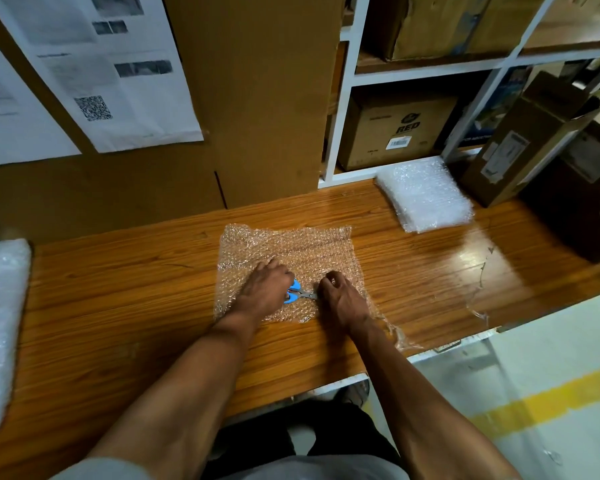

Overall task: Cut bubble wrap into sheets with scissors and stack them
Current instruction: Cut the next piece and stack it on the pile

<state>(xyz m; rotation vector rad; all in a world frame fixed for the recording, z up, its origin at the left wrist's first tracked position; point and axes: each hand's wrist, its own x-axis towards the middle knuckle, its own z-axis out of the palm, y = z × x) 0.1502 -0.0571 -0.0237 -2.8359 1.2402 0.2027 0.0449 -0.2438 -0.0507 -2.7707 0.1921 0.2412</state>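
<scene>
A clear sheet of bubble wrap (288, 247) lies flat on the wooden table (118, 289). On it my left hand (264, 289) grips the blue handles of small scissors (297, 294), blades pointing right. My right hand (342, 296) pinches the wrap at the blade tips, fingers curled. From my right hand the wrap trails off the table's front edge. A stack of cut bubble wrap sheets (425, 195) sits at the back right.
A roll of bubble wrap (0, 317) lies at the table's left edge. An open cardboard box (530, 140) leans at the right beside a dark box. White shelves (413, 74) with cartons stand behind. Cardboard with pinned papers backs the table.
</scene>
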